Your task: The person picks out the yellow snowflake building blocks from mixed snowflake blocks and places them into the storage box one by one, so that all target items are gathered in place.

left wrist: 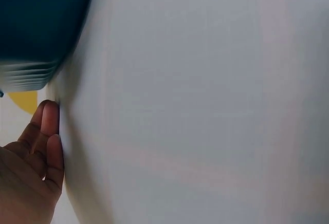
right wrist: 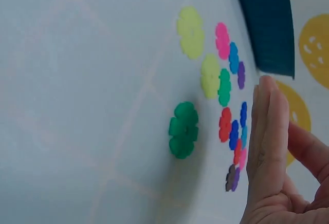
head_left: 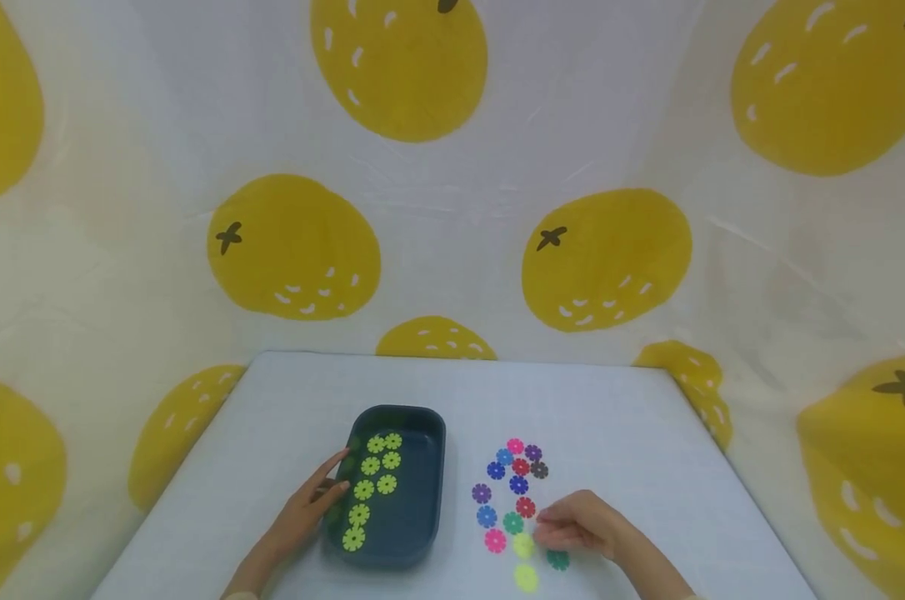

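A dark blue-green tray holds several yellow-green flower-shaped discs along its left part. My left hand rests at the tray's left side, its thumb and a finger reaching over the rim. In the left wrist view, other fingers lie loosely outside the tray wall. Over loose discs on the right hovers my right hand, fingers nearly straight and nothing visible between them. Nearest to it are a green disc, a yellow-green disc and a red disc.
More flower-shaped discs in pink, blue, purple and dark grey lie flat right of the tray. Another yellow-green disc lies closer to me. A lemon-print cloth stands behind the white table.
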### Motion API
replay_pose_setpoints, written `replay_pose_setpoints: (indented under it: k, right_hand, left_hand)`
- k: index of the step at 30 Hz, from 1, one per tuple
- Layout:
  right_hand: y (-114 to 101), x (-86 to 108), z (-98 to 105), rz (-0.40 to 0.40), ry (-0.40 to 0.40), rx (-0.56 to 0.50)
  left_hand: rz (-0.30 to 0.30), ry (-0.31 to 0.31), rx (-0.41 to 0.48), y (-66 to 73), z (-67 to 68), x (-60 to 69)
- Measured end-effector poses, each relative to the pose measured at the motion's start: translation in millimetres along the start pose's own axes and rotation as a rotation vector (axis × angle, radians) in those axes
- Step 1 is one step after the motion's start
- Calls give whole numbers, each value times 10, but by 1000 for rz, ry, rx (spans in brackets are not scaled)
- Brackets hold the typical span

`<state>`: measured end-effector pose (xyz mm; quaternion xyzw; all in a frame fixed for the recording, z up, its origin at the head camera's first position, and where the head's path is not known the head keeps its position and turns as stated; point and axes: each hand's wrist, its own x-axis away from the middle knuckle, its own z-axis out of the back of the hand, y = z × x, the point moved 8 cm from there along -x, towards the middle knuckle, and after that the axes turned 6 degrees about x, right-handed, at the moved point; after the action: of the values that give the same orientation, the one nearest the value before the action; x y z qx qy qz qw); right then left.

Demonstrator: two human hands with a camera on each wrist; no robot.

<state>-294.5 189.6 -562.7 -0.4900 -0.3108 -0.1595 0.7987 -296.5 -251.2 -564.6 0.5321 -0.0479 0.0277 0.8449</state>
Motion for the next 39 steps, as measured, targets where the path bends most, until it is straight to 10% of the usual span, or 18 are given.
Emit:
replay_pose_setpoints:
  k: [6, 24, 39]
  right_hand:
    - [95, 22, -43, -11, 70, 49]
    - [-80, 193, -287, 435, 242, 477]
    - [59, 109, -378, 351, 305, 580]
  left_hand:
    - [7, -4, -7, -11, 10, -2]
    - [29, -18, 2, -3, 19, 14]
    - [46, -27, -10, -23, -10, -13]
